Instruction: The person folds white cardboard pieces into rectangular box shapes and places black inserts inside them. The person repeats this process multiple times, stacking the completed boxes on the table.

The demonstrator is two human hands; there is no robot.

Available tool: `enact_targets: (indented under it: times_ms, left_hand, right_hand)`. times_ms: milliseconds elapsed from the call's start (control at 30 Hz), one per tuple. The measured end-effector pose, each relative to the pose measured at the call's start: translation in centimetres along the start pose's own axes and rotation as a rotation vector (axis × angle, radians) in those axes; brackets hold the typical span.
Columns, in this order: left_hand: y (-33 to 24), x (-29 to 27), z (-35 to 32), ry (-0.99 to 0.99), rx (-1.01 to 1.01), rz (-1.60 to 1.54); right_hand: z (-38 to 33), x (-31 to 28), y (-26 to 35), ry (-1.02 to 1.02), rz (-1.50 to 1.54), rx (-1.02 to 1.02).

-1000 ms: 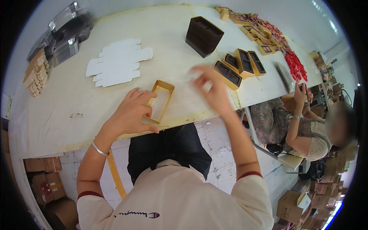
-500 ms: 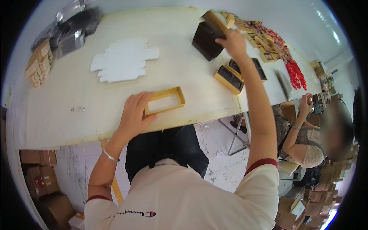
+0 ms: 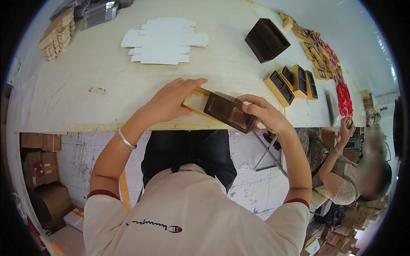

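Note:
My left hand (image 3: 170, 100) grips the left end of an open rectangular gold cardboard box (image 3: 198, 112) near the table's front edge, thumb on the near side and fingers along the far side. My right hand (image 3: 265, 114) holds a dark brown plastic insert tray (image 3: 221, 107) with two square hollows by its right end. The tray lies slanted over the right part of the box, hiding it. Whether any of the tray sits inside the box, I cannot tell. Farther right stands a stack of like brown trays (image 3: 267, 42).
Several gold boxes with brown inserts (image 3: 279, 88) stand right of my hands. White flattened cartons (image 3: 164, 42) lie at the back; a pile of wooden-looking pieces (image 3: 57, 36) is far left. Small gold boxes and red ribbons (image 3: 344, 99) line the right. Another person (image 3: 337, 183) sits at right.
My right hand has come from the tray stack down to the gold box, bringing a brown insert tray. My left hand still holds the box, which is now tilted differently. The view has shifted.

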State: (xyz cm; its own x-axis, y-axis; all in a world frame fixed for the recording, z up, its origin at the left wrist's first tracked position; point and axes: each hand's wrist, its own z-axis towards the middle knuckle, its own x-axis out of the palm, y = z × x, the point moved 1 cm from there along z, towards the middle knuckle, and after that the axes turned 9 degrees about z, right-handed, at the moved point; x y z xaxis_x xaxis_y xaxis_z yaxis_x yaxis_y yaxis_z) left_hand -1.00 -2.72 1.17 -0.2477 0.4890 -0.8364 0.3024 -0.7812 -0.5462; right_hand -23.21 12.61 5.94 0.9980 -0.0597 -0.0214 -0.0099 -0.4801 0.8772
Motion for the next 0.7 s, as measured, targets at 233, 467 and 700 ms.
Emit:
enact_targets:
  times_ms: [233,467,700]
  left_hand:
    - [0.0,0.4,0.9,-0.007,0.126,0.024]
    - [1.3,0.0,1.0,-0.005,0.113,0.042]
    - [0.1,0.0,1.4,0.082,0.076,-0.021]
  right_hand:
    - [3.5,2.5,-0.3,-0.166,-0.631,-0.474]
    - [2.1,2.4,0.3,-0.036,-0.471,-0.32]
    - [2.8,6.2,-1.9,-0.41,-0.914,-0.528]
